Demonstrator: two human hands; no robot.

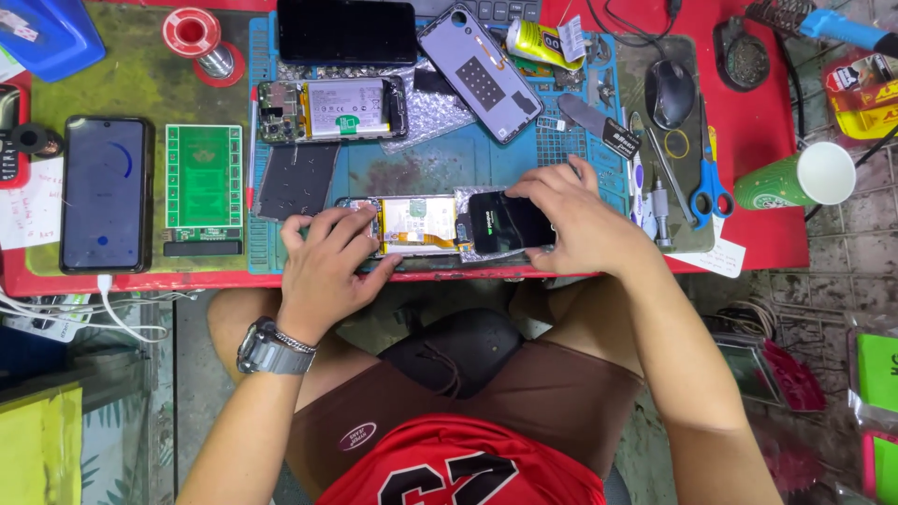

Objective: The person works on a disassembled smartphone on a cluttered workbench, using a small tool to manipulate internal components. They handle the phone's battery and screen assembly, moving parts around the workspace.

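An opened phone (416, 224) with its yellow-white battery showing lies at the front edge of the blue work mat (430, 168). My left hand (327, 262) presses on the phone's left end, a metal watch on that wrist. My right hand (580, 224) grips a black glossy battery-like part (510, 223) resting on a piece of foil wrap at the phone's right end, fingers curled over its far and right edges.
A second opened phone (332, 109), a grey back cover (479, 73), a dark phone (346, 30) and a dark panel (297, 180) lie on the mat. Left: green circuit board (203, 178), charging phone (105, 194), solder spool (195, 36). Right: mouse (671, 93), blue scissors (709, 182), green paper cup (800, 178).
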